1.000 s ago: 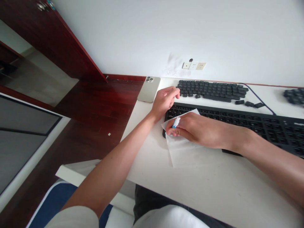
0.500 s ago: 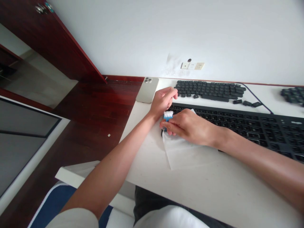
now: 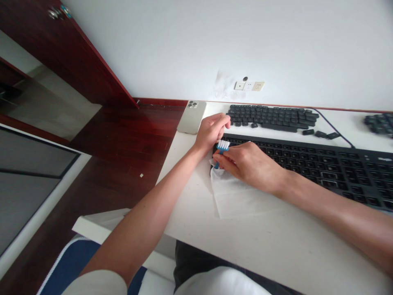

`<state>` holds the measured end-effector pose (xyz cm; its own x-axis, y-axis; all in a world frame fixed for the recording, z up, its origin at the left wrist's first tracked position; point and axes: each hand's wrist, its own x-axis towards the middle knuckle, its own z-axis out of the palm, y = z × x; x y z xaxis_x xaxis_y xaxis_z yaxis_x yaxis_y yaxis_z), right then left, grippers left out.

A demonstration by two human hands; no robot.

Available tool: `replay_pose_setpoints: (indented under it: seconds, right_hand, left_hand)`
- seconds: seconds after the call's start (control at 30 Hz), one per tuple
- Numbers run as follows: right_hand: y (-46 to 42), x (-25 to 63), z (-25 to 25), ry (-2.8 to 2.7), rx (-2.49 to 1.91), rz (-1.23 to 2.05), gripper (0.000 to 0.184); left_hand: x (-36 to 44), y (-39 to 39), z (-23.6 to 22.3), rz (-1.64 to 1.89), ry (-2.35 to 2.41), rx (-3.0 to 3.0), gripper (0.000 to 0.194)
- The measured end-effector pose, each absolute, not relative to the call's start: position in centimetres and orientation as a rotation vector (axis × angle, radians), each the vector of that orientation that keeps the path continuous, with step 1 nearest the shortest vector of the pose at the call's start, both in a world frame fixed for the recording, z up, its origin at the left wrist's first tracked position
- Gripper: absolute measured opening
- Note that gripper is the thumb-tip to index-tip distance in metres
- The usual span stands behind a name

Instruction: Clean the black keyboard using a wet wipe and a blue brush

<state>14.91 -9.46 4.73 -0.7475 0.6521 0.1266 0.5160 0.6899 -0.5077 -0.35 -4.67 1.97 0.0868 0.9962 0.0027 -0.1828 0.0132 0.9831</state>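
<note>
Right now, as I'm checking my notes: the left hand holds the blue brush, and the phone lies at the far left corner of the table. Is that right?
Not quite: the head view shows the right hand holding the blue brush, not the left hand. The phone does lie at the far left corner of the table.

A white desk [image 3: 276, 246] spans the lower right of the frame. On it lie a phone [image 3: 192, 119] near centre, lenses up, a black keyboard [image 3: 339, 171] at right, a thin white sheet [image 3: 230, 200] by its left end, dark keycaps [image 3: 270, 115] above, and a cable [image 3: 333, 128].
</note>
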Motion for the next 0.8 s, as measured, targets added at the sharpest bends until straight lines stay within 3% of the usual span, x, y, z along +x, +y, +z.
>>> replay_pose_setpoints:
  seconds: [0.37, 0.63, 0.8]
  right_hand:
    - [-9.3, 15.3, 6.6, -2.787, -0.699, 0.896, 0.041]
    - [-9.4, 15.0, 5.9, -2.732, -0.690, 0.646, 0.036]
    - [-10.1, 14.8, 6.1, -2.779, -0.676, 0.652, 0.032]
  left_hand:
    - [-0.5, -4.8, 2.0, 1.228, 0.989, 1.157, 0.031]
    - [-0.5, -4.6, 1.7, 1.258, 0.977, 1.145, 0.030]
    - [-0.5, -4.6, 1.6, 1.256, 0.942, 1.154, 0.029]
